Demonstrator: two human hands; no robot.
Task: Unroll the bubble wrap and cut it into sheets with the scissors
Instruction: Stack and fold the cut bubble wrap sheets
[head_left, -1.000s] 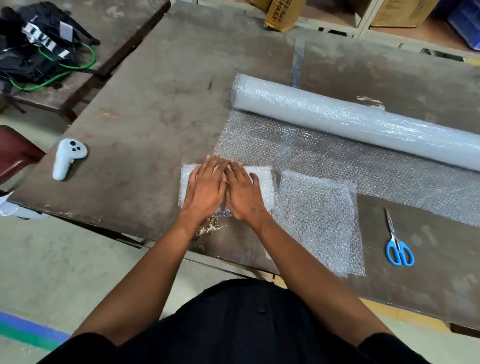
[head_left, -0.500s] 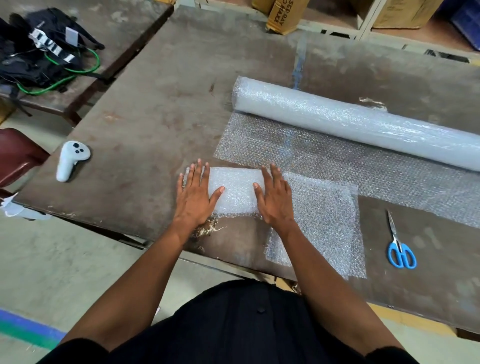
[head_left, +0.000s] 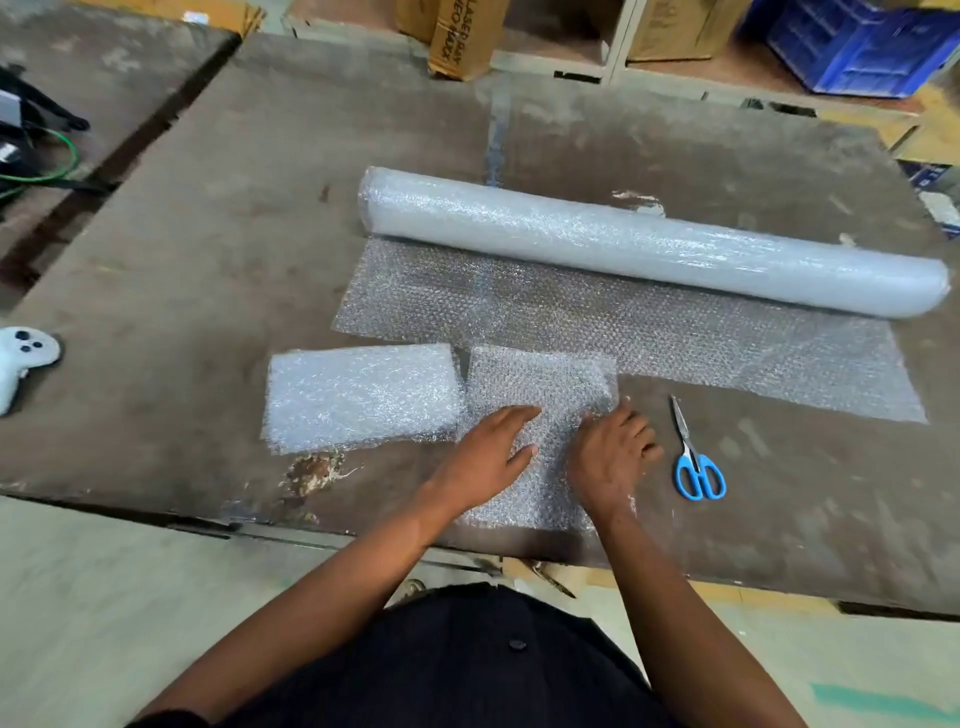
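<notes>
Both hands rest on a cut sheet at the near edge — left hand flat, right hand with fingers curled at its right edge, grasp unclear. One folded sheet lies left; scissors right; roll far, partly unrolled — more cutting is judged to remain.

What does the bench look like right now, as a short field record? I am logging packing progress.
roll: bubble wrap roll lying across the table, partly unrolled toward the person
folded piece: folded bubble wrap, left of the hands
loose sheet: cut sheet, flat at the near edge
left hand: resting flat on the cut sheet
right hand: fingers curled at the sheet's right edge
scissors: blue-handled, on the table, untouched, right of the hands
controller: white, far left
</notes>
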